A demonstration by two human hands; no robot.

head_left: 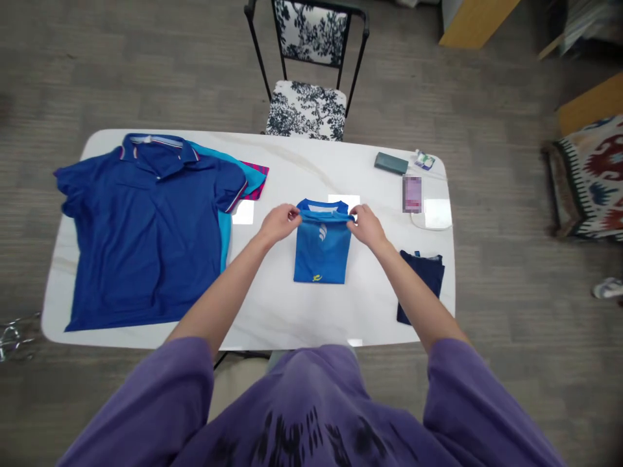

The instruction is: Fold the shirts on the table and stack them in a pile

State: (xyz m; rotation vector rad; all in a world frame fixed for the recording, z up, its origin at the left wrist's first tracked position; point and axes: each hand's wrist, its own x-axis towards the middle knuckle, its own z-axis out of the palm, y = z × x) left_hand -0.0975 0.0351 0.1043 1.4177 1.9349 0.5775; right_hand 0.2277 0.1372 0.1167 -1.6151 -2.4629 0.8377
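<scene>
A bright blue T-shirt (322, 253), folded into a small rectangle, lies on the white table in front of me. Its collar points away from me, and a small yellow mark shows near the close edge. My left hand (282, 222) pinches the upper left corner of the folded layer just below the collar. At the opposite corner, my right hand (366, 225) grips the same edge between thumb and fingers. The edge is drawn straight between both hands.
Left on the table (272, 324) a dark blue polo shirt (141, 240) is spread over other garments. To the right are a folded navy garment (424, 275), a phone (413, 194), a dark case (391, 163) and a small packet (424, 160). A patterned chair (307, 110) stands beyond.
</scene>
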